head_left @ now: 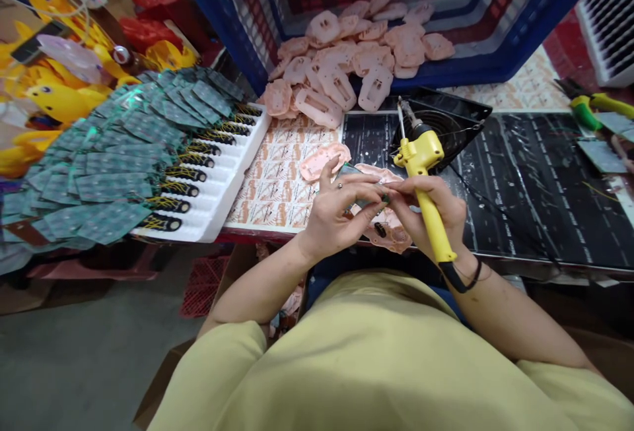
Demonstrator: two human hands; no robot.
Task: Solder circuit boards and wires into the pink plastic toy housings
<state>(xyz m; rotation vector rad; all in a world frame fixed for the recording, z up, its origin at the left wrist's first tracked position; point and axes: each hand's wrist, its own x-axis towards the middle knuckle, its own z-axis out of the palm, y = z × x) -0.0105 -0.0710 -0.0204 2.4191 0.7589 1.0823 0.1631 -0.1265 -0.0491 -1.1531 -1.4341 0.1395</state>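
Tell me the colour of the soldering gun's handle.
The handle is yellow, seen best in the head view.

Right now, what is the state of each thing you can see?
Soldering tool: held in right hand, tip away.
Small green board: held in left hand.
Blue crate: open side facing camera.
Pink shells: mostly heaped.
Board rows: overlapping, wired.
Foam tray: holding round black parts.
Fan: running or stopped, unclear.

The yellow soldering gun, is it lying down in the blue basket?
No, the yellow soldering gun is in the person's right hand, its handle lying across that hand.
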